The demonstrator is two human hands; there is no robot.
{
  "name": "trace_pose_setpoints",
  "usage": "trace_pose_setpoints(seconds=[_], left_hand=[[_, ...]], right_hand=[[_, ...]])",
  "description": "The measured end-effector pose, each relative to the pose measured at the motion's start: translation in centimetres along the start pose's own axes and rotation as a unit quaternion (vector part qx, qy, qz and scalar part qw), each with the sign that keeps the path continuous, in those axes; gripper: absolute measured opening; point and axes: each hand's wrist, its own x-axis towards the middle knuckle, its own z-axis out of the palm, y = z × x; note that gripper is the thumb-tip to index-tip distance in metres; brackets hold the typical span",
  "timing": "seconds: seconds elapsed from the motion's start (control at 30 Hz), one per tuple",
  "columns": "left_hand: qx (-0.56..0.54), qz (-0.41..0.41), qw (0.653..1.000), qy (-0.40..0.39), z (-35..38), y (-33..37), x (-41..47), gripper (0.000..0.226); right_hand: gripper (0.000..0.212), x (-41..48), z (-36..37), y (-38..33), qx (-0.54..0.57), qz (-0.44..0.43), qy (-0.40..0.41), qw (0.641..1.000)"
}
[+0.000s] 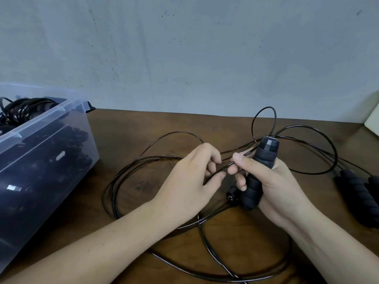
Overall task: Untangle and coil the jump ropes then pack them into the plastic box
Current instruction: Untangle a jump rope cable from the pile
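Right hand (pixel 274 185) grips handle (pixel 264 157), near-upright, cap up | left fingers (pixel 211 152) seemingly pinch cord (pixel 178 132)

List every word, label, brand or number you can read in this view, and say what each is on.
No text can be read.
Plastic box: pale patches show through its wall, too blurred to tell whether they bear print.
Handle gripped in the right hand: no print visible.
Rope pinched by the left hand: plain black, no marks.
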Motion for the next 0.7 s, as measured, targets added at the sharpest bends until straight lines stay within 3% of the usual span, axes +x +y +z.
trace_pose_setpoints(seconds=[0.17, 0.47, 0.7], left_hand=[[-0.094, -0.049, 0.991, -0.081, -0.2, -0.4, 0.0, 0.019], [-0.112, -0.075, 0.981, -0.138, -1.9, -1.2, 1.0, 0.024], [-0.086, -0.036, 0.983, -0.155, -2.2, -1.0, 0.7, 0.023]], right_hand=[[0.011, 0.3, -0.5, -0.4, 0.005, -0.004, 0.020, 1.000], [0.016, 1.1, -2.0, -1.2, 0.063, -0.001, 0.079, 0.995], [0.030, 0.4, -0.5, -0.6, 0.015, 0.027, -0.004, 1.000]])
